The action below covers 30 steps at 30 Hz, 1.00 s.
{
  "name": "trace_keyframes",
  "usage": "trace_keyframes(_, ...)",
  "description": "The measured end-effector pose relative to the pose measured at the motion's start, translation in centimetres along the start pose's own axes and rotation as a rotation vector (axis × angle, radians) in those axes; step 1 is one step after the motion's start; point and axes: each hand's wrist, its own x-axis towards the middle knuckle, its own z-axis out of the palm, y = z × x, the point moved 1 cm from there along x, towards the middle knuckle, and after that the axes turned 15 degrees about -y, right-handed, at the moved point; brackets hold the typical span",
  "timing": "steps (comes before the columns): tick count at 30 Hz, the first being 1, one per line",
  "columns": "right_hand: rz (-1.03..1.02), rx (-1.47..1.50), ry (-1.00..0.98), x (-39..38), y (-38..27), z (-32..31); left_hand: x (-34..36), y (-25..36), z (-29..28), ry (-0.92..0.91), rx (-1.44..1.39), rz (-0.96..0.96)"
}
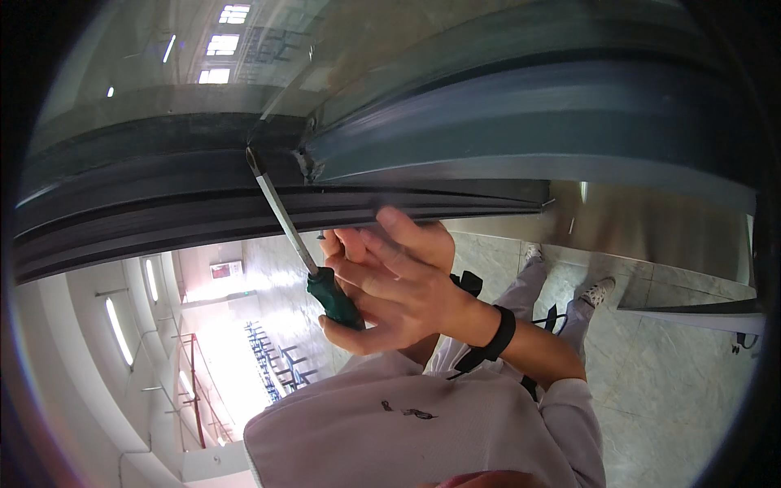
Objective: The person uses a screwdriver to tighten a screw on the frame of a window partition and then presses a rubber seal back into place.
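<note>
My right hand (407,297), with a black band on its wrist, is closed around the dark green handle of a screwdriver (282,213). The thumb lies along the handle. The long metal shaft slants up to the left, its dark flat tip over a dark grey frame (146,175); contact cannot be told. Mostly hidden behind the right hand is my left hand (438,242), its fingers bent beneath the frame's lower edge. What they hold, if anything, cannot be made out. A small dark screw-like piece (320,236) shows by the fingertips.
A thick grey-blue bar (521,122) joins the frame, its end rough at the corner. Glossy glass (187,65) above carries reflections. A metal panel (651,232) stands at right over the tiled floor (667,374). Rows of blue seats (272,358) appear far off at lower left.
</note>
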Motion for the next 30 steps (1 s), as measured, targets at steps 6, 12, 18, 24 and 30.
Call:
trace_keyframes(6,0.068,0.182,-0.101,-1.9,-1.3,-1.5,-0.1,-0.5,-0.2,0.025,-0.014,-0.005)
trace_keyframes(12,-0.103,0.171,-0.304,-6.1,0.5,-6.0,-0.9,-0.7,0.0,0.039,-0.024,-0.017)
trace_keyframes(18,-0.113,0.059,-0.274,-9.5,-1.0,-10.2,0.3,-1.7,-0.7,0.049,-0.020,0.004)
trace_keyframes(24,0.080,-0.111,-0.477,-9.4,-0.6,-11.3,0.2,-2.1,-1.2,0.005,-0.071,0.113)
trace_keyframes(30,0.438,0.126,-0.401,-10.3,5.1,-6.5,0.1,-1.4,-1.0,0.023,-0.046,-0.017)
